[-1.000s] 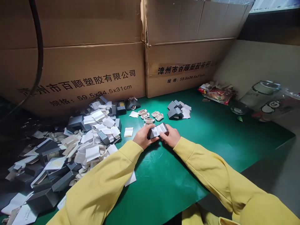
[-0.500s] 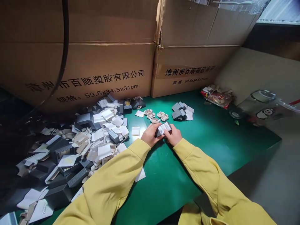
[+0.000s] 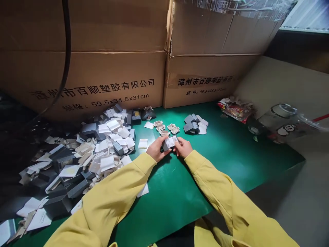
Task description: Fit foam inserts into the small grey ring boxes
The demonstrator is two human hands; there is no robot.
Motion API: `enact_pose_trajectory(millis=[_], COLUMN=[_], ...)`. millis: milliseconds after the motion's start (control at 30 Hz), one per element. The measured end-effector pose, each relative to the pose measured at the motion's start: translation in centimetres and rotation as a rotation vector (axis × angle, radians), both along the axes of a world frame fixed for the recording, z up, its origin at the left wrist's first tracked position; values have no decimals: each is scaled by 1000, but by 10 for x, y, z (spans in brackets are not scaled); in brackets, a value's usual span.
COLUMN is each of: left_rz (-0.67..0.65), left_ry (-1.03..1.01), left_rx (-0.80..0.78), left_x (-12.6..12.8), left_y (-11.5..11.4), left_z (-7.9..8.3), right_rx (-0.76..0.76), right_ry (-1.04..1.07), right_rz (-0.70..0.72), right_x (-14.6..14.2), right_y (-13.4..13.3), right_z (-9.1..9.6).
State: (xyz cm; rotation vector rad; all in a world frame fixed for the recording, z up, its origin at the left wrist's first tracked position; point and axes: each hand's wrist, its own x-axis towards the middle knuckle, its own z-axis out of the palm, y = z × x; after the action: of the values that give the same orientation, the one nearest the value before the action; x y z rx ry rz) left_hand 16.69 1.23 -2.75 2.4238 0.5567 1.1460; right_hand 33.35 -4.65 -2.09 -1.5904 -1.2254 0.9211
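Note:
A small dark box (image 3: 166,144) with a white paper insert (image 3: 170,141) showing on top is between my hands, above the green table. My left hand (image 3: 158,149) is closed around the box's left side, thumb in front and fingers behind. My right hand (image 3: 183,147) is closed at the right end, its fingertips pressed against the box and insert. Just beyond the hands lie several beige moulded trays (image 3: 161,127). To their right is a small stack of dark boxes (image 3: 191,124) beside white inserts (image 3: 203,127). A single white insert (image 3: 143,143) lies left of my left hand.
A large heap of dark boxes, white inserts and beige trays (image 3: 84,151) covers the left side of the green table (image 3: 164,202). Two big cartons (image 3: 108,75) stand behind. At the right are a red snack bag (image 3: 235,109) and a clear cup (image 3: 279,116). A black cable (image 3: 67,44) hangs left.
The view has shifted slightly, so the table things appear further left. My right fingers have slid from the insert's face toward the box's right edge. Both hands still hold the box.

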Motion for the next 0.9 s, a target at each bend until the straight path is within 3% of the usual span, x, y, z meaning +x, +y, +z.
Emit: enact_pose_trajectory(millis=[167,333,533,733,900], left_rz=[34,-80,-94,-82,-72], left_ry=[8,85,86,-35,-52], left_rx=[8,30,36,-39,-14], left_x=[-2,-1,-1,0,2], left_y=[-2,-3,-2,-4,-2], left_z=[3,8,9,5,4], right_rx=[8,79,107,79,74], right_ry=[-88,-147,-165,-115,-237], right_rz=[211,98,139,184,28], right_x=[13,15,16,19,4], right_y=[17,13,7,8,1], right_z=[7,3,1,3,8])
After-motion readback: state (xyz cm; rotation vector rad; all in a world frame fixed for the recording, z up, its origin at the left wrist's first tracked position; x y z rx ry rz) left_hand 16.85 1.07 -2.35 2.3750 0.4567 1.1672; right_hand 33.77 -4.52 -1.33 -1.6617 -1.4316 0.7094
